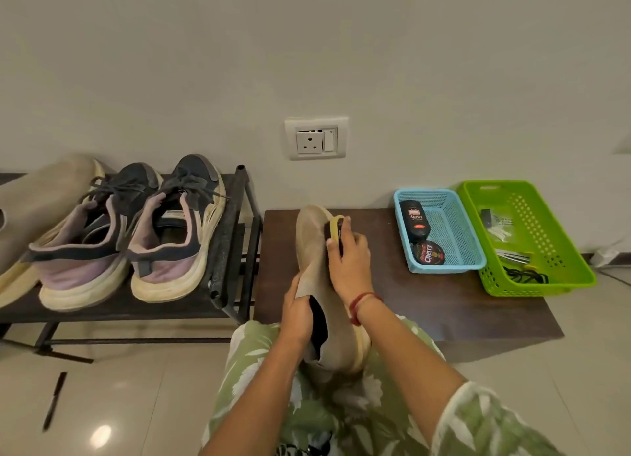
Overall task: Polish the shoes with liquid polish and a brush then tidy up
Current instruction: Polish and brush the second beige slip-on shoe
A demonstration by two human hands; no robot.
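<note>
Head view, one entry per item.

- Right hand: fingers curled over a brush, pressing it to the side of a tan boot. The bristles are hidden against the suede.
- Left hand: clenched on the boot's collar. The digits at the dark opening are unclear.
- Tan boot: heel on the lap, toe raised toward the wall above a brown mat. The sole is mostly hidden.
- Blue basket, on the mat: holds a polish bottle and a tin.
- Green basket: contents indistinct.
- Second tan shoe, on the rack beside the sneakers: cut off at the left edge.
</note>
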